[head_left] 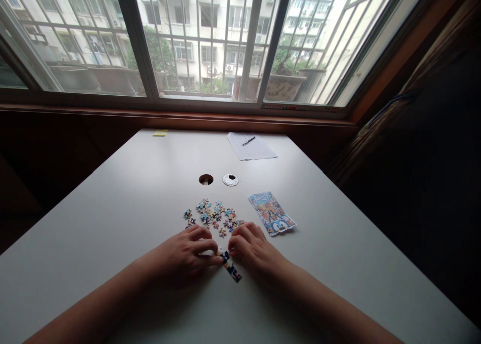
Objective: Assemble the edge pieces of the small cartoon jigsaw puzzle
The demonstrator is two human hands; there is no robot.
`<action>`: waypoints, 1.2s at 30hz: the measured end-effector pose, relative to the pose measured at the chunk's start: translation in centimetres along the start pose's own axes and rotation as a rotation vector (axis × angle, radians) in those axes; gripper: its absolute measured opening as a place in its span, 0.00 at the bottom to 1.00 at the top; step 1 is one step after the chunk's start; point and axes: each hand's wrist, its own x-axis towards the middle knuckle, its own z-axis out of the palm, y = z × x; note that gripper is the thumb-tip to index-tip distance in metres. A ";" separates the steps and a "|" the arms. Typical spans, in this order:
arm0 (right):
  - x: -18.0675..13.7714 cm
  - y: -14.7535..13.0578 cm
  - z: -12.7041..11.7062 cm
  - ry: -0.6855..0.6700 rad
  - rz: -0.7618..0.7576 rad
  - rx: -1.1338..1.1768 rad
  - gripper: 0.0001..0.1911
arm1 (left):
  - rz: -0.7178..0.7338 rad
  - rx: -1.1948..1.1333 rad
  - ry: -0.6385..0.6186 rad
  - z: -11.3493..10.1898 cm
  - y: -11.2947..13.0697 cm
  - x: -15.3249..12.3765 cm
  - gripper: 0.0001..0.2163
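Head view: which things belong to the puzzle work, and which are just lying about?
In use: left hand and right hand, both on the joined strip; loose pieces; picture card, likely the reference.
Lying about: paper, pen, sticky note, grommet cap.

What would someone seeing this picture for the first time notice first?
The left hand and right hand meet over a strip of joined puzzle pieces on the white table. Beyond them lies a scatter of loose pieces, with a picture card to its right. Behind, a bright barred window fills the top.
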 end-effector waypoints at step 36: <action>-0.1 -0.2 0.0 0.044 0.027 0.062 0.03 | 0.004 -0.006 0.012 0.1 0.0 0.0 0.25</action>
